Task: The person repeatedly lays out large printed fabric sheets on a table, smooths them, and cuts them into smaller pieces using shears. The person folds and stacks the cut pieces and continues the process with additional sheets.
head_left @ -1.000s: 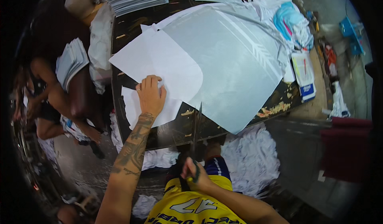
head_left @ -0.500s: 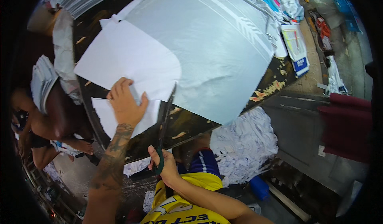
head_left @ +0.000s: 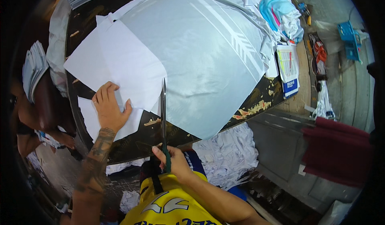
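My left hand [head_left: 110, 109] lies flat with its fingers spread, resting on the lower part of a smooth white sheet with a curved right edge [head_left: 120, 58]. Beneath that sheet spreads light grey cloth [head_left: 196, 68] with a white stripe and arrow pattern. Long scissors [head_left: 163, 116] with green handles are gripped in my right hand [head_left: 178, 163], close to my body. Their blades point away from me, with the tips at the lower right of the white sheet's curved edge. Another white piece [head_left: 90, 114] lies under and beside my left hand.
The dark table [head_left: 120, 151] has worn patches. At its right lie bunched blue and white cloth [head_left: 276, 14] and a booklet [head_left: 289, 70]. White scraps [head_left: 232, 153] are heaped below its near edge. Maroon cloth [head_left: 337, 153] hangs at right; another person's leg [head_left: 30, 124] shows at left.
The view has shifted, moving the scene leftward. The scissors now stand straighter in the picture, still along the white sheet's edge. My left hand remains flat on the white sheet.
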Demonstrator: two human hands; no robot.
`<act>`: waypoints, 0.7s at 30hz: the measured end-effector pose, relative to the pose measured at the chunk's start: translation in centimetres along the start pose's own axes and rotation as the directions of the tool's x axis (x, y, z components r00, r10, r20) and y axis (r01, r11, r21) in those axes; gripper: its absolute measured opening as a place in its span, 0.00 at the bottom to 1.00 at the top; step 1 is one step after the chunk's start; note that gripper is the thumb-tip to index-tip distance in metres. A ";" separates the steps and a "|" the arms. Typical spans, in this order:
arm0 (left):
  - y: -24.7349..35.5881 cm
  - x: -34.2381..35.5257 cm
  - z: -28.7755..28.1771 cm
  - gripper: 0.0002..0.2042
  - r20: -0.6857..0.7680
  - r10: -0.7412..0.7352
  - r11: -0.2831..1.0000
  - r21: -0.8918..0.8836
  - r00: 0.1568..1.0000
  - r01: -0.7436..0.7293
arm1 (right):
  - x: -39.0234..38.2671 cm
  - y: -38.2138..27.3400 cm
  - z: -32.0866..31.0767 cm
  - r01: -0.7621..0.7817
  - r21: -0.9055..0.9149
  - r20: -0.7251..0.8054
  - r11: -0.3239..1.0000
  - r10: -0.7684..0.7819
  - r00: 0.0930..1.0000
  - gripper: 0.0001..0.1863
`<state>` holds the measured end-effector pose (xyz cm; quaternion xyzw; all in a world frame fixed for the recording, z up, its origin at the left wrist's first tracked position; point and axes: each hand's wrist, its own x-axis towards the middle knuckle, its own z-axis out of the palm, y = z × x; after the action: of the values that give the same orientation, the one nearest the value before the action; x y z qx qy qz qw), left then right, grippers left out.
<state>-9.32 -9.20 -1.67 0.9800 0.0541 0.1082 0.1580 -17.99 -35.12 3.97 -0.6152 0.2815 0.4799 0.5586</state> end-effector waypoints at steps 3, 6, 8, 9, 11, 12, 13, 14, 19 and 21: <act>0.2 0.1 -0.2 0.30 0.005 -0.019 1.000 0.011 1.000 0.019 | 0.1 -1.7 -3.5 -0.001 -0.141 0.052 0.990 0.008 0.999 0.28; 0.3 0.2 -0.2 0.31 0.030 -0.038 0.999 0.028 0.999 0.037 | 0.8 -4.1 -6.9 0.037 -0.299 0.064 0.954 -0.018 0.998 0.29; 0.3 0.3 -0.3 0.31 0.055 -0.040 0.999 0.027 0.998 0.039 | 1.5 -6.3 -9.4 0.050 -0.389 0.121 0.920 -0.003 0.993 0.30; 0.2 0.3 -0.3 0.31 0.042 -0.043 0.999 0.031 0.998 0.042 | 1.6 -7.4 -10.2 0.041 -0.419 0.138 0.907 0.018 0.990 0.32; 0.2 0.3 -0.2 0.31 0.034 -0.036 0.998 0.051 0.999 0.034 | 2.0 -9.9 -11.7 0.075 -0.480 0.153 0.874 -0.001 0.988 0.34; 0.2 0.3 -0.2 0.31 0.043 -0.036 0.998 0.056 0.998 0.033 | 2.2 -11.0 -12.3 0.110 -0.509 0.156 0.853 -0.035 0.987 0.34; 0.2 0.3 -0.2 0.31 0.042 -0.039 0.999 0.033 0.998 0.038 | 2.8 -12.5 -12.8 0.145 -0.533 0.180 0.834 -0.056 0.982 0.35; 0.2 0.2 -0.3 0.31 0.070 -0.052 0.998 0.030 0.996 0.050 | 3.8 -14.1 -13.4 0.082 -0.633 0.189 0.770 0.051 0.981 0.38; 0.1 0.2 -0.2 0.32 0.058 -0.059 0.998 0.027 0.997 0.057 | 5.1 -18.9 -13.8 0.053 -0.748 0.180 0.661 0.124 0.976 0.42; 0.1 0.2 -0.2 0.32 0.069 -0.065 0.998 0.021 0.995 0.063 | 5.7 -20.1 -13.4 0.161 -0.747 0.235 0.646 0.030 0.972 0.35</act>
<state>-9.18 -9.21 -1.36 0.9824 0.0809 0.0681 0.1542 5.63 -42.45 6.02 -0.7436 -0.0338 0.5995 0.2942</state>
